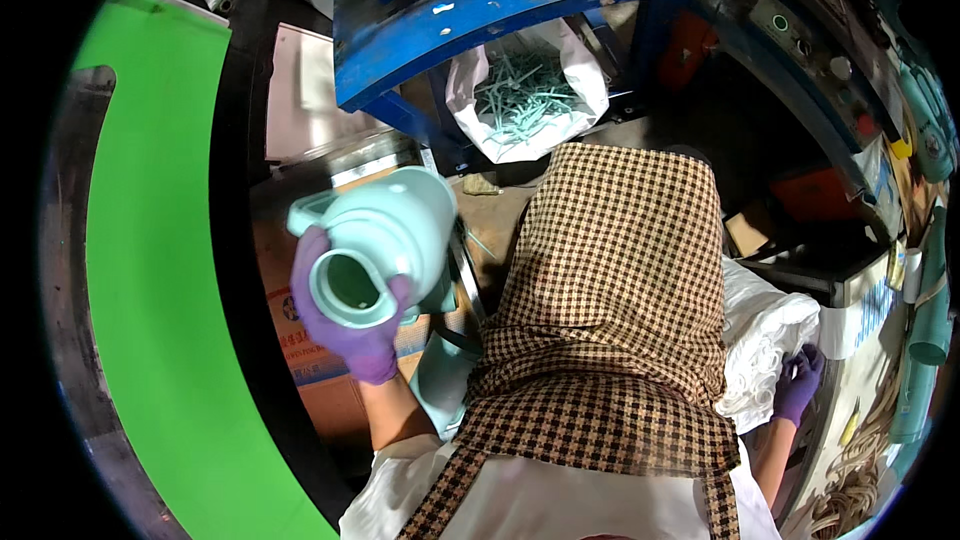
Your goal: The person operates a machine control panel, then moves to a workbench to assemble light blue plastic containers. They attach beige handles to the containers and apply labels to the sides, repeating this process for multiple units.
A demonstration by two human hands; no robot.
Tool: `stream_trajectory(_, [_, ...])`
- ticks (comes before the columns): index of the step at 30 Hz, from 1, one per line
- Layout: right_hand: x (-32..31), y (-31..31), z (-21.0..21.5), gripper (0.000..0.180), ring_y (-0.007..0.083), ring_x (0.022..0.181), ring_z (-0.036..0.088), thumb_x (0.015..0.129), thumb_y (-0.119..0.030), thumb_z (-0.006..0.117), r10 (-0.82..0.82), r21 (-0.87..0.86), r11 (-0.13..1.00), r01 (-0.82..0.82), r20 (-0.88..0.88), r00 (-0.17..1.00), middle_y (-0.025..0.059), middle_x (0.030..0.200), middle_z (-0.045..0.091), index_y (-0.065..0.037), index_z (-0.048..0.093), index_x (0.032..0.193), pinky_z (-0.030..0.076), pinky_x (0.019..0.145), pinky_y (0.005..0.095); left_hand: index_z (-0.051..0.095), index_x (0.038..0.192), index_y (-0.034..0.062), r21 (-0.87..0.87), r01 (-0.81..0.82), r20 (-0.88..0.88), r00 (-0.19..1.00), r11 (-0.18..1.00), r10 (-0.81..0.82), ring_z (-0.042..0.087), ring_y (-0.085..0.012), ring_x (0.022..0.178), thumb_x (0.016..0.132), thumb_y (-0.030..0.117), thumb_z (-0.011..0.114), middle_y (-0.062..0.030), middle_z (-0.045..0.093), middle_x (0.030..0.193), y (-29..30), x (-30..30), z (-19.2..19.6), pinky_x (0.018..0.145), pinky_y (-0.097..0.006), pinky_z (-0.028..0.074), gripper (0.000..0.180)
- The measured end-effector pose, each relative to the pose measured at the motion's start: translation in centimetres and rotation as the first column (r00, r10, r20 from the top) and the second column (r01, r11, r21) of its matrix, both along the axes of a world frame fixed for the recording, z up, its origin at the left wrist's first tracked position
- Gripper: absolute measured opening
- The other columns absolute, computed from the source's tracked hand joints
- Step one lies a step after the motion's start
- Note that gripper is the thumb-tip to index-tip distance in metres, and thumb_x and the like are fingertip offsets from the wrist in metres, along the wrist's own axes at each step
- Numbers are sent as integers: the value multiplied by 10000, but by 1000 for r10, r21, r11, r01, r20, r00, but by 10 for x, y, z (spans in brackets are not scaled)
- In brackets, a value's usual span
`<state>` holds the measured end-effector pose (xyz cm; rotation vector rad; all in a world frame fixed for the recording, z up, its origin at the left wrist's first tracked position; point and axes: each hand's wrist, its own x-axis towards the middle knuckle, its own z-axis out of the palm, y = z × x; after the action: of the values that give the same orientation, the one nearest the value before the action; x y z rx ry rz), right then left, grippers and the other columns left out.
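My left hand (345,340), in a purple glove, grips a mint-green plastic jug-shaped shell (395,215) around its round open neck. The neck points toward me, and a handle sticks out on the shell's left side. Below the shell is a brown cardboard box (325,405), with more mint-green plastic pieces (442,375) beside my forearm. On the far right, my gloved right hand (798,385) is at the edge of a white plastic bag (765,315) that holds white rings. Its fingers are curled together; whatever is between them is too small to make out.
A bright green conveyor belt (155,210) with a dark side rail runs along the left. Ahead stands a blue metal bench (500,2), a white sack (520,145) of mint-green plastic strips beneath it. A machine panel with buttons (800,40) and mint-green cylinders (930,320) are at right.
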<state>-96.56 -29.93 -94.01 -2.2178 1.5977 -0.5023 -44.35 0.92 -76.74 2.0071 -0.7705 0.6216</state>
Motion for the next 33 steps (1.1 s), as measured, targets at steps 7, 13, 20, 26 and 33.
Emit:
stream_trajectory(7, [272,-4,160,438,281,1109,665,878,-160,670,664,-18,562,-827,606,438,201,1211,671,37,616,1265,505,963,370,612,1146,13,170,495,107,850,852,-516,634,-362,1062,582,180,892,-162,657,1132,-105,-5,-19,940,-468,492,652])
stream_trajectory(13, [385,40,163,253,363,829,666,771,18,636,737,-331,371,-868,673,59,158,946,679,-23,682,1017,549,722,395,609,1140,21,198,544,82,820,816,-567,631,-368,1074,599,195,852,-154,661,1134,-132,-7,-12,952,-474,479,617])
stream_trajectory(20, [384,46,164,138,373,779,639,724,-59,645,901,-61,348,-936,297,315,172,833,624,-27,634,858,523,697,436,641,1088,20,289,571,8,801,768,-599,622,-368,1083,607,134,760,-140,676,1101,-138,-23,-17,982,-489,457,508])
stream_trajectory(26, [367,38,148,163,352,765,638,734,-18,633,920,-144,309,-940,296,257,136,860,626,-50,652,893,530,678,408,647,1085,14,285,593,73,770,753,-633,638,-374,1057,661,127,731,-153,678,1096,-149,-32,-26,970,-526,464,446])
stream_trajectory(33, [315,52,96,285,303,922,649,805,-73,623,882,23,342,-939,336,330,182,1062,633,9,619,1078,540,792,395,632,1142,63,642,488,59,737,591,-673,557,-359,1195,778,330,671,-119,637,1235,-168,-69,-44,1097,-592,300,453])
